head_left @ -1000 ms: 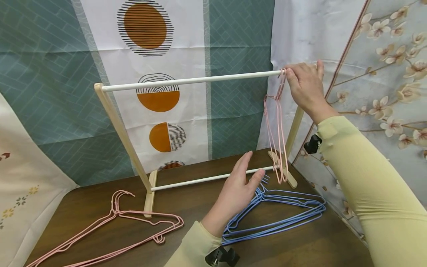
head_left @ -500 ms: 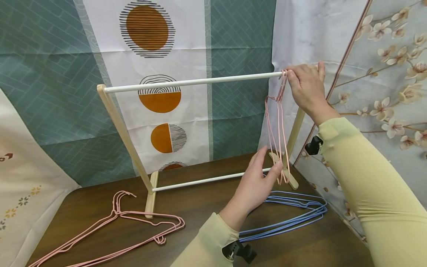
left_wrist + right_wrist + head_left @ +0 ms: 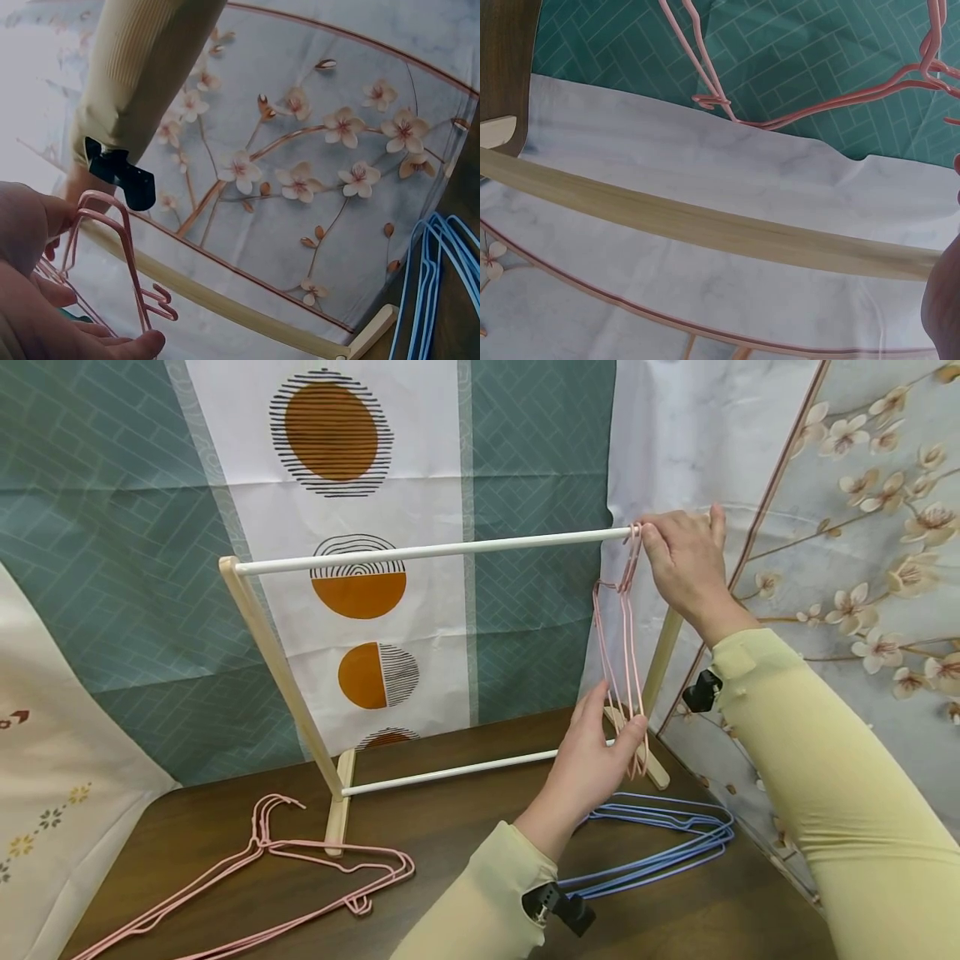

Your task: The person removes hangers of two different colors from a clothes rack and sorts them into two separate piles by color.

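At the right end of the white top rod (image 3: 465,547) of a small clothes rack, several pink wire hangers (image 3: 628,568) hang close together. My right hand (image 3: 686,564) grips the rack there, fingers over the top and thumb in front, beside the hooks. Lower down, my left hand (image 3: 588,768) is at the hangers' near bottom corner. In the left wrist view its thumb and loosely spread fingers lie either side of the pink wires (image 3: 126,232), the thumb touching them. Only an edge of the right hand (image 3: 946,300) shows in the right wrist view.
More pink hangers (image 3: 261,842) lie on the brown table at the left front. Blue hangers (image 3: 723,833) lie stacked at the right, partly behind the left forearm. The rack's lower rod (image 3: 450,772) and wooden feet (image 3: 341,810) stand behind them, near patterned curtains.
My left hand has moved right and slightly up, from in front of the blue hangers to the lower end of the hanging pink ones. My right hand has stayed on the rack.
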A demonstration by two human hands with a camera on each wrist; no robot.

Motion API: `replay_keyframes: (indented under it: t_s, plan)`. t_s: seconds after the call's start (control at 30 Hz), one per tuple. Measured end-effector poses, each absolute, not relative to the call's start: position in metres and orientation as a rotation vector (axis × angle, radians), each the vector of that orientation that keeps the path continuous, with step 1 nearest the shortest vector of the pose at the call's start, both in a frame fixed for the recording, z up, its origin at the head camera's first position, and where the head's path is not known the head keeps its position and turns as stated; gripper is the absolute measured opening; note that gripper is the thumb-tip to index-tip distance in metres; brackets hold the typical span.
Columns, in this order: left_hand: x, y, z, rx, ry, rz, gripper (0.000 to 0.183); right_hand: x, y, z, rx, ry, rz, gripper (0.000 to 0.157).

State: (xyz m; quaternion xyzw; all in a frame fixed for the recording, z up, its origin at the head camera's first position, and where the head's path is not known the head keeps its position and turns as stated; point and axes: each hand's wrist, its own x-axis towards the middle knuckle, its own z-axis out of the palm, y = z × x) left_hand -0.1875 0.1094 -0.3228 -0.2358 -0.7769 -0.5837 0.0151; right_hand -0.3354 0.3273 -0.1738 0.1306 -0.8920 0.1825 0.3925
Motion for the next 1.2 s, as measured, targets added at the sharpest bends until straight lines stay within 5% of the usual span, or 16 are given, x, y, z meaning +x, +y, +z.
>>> replay_keyframes:
  t_s: [0.5,1.2]
  plan:
    - [-0.194,0.104,-0.325,-0.602,-2.389,-1.823,0.067,-0.336,0.325,-0.174,0.337,-2.261,0.461,0.052]
    - [-0.197,0.093,-0.334,-0.481,-2.086,-1.634,0.027,-0.337,0.325,-0.175,0.329,-2.264,0.471,0.053]
